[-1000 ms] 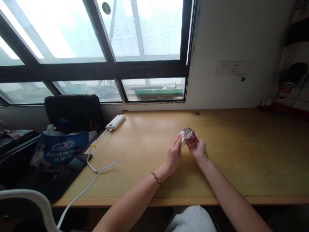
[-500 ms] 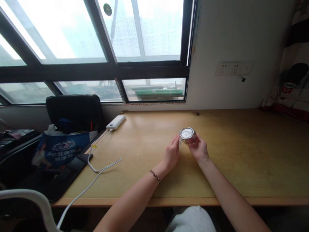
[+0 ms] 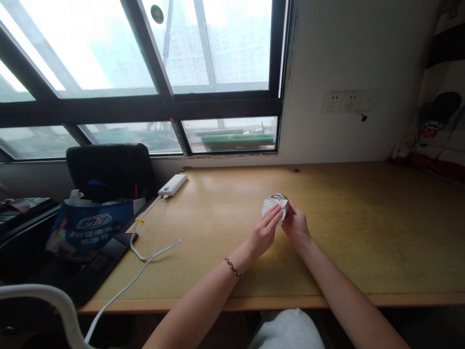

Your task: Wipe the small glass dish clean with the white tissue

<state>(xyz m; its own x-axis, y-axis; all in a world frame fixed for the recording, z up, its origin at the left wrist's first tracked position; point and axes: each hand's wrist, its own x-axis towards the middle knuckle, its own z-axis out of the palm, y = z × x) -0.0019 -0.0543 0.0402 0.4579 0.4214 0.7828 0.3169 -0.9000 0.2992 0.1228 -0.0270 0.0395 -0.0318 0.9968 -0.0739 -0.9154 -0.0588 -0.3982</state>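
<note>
Above the table, my right hand [image 3: 296,225] grips a small round jar [image 3: 280,197] with a shiny silver rim around its lid. My left hand [image 3: 263,233] presses a white tissue [image 3: 270,205] onto the top of this jar, fingers close together over it. Most of the lid is hidden behind tissue and fingers. A braided bracelet [image 3: 233,267] circles my left wrist.
The wooden table [image 3: 203,271] stretches to the wall and window. At its left lie a white power bank [image 3: 173,185] and a white cable [image 3: 134,278]. Beyond the left edge are a blue bag [image 3: 87,228] and a black chair [image 3: 111,165].
My left hand has moved from the jar's side onto its top, and the white tissue now covers much of the lid. My right hand keeps its grip.
</note>
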